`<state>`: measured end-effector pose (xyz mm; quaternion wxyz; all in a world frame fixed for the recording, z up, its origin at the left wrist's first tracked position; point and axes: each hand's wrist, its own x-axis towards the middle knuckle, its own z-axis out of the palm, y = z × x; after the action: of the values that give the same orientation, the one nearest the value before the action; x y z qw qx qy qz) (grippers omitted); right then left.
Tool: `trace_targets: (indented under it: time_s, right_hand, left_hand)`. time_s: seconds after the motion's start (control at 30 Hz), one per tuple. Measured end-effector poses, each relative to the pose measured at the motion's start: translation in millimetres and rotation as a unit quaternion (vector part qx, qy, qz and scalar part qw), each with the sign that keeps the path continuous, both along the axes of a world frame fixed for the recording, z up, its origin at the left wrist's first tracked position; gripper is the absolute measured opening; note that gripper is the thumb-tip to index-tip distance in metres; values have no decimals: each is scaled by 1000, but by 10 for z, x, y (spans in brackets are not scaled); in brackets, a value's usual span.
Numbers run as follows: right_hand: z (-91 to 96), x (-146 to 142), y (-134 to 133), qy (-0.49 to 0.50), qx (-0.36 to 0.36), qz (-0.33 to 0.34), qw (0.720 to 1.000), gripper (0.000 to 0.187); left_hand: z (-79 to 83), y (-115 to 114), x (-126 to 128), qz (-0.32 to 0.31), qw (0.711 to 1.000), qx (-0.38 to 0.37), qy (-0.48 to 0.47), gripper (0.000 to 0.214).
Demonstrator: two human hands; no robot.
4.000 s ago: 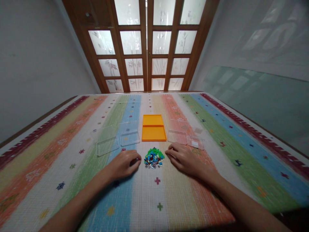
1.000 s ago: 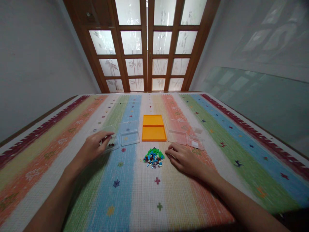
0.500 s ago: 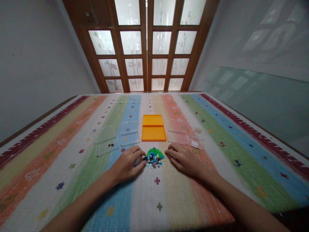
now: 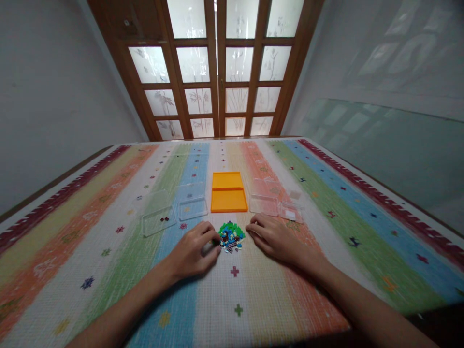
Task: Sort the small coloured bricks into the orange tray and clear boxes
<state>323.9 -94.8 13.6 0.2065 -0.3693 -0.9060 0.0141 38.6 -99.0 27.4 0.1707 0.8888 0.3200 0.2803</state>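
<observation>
Green and blue bricks lie between left hand and right hand. Both curl narrow, any hold unclear.

The brick pile is reachable nearside; an orange case stands behind.

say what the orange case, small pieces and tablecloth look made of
Orange case: probably plastic, smooth and opaque, with thin moulded rims. Small pieces: likely plastic, given their bright solid colours; finish unclear. Tablecloth: apparently woven fabric, matte, with visible thread texture.
</observation>
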Motion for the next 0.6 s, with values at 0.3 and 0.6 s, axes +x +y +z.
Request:
trace_targets:
  time_s: [0.3, 0.6]
  right_hand:
    - [22, -2, 2, -8, -1, 1, 1000, 25]
    - [39, -14, -6, -15, -3, -2, 1000, 25]
  left_hand:
    - [-78, 16, 34, -5, 1000, 8, 15, 15]
    - [45, 29, -6, 21, 999, -19, -22, 9]
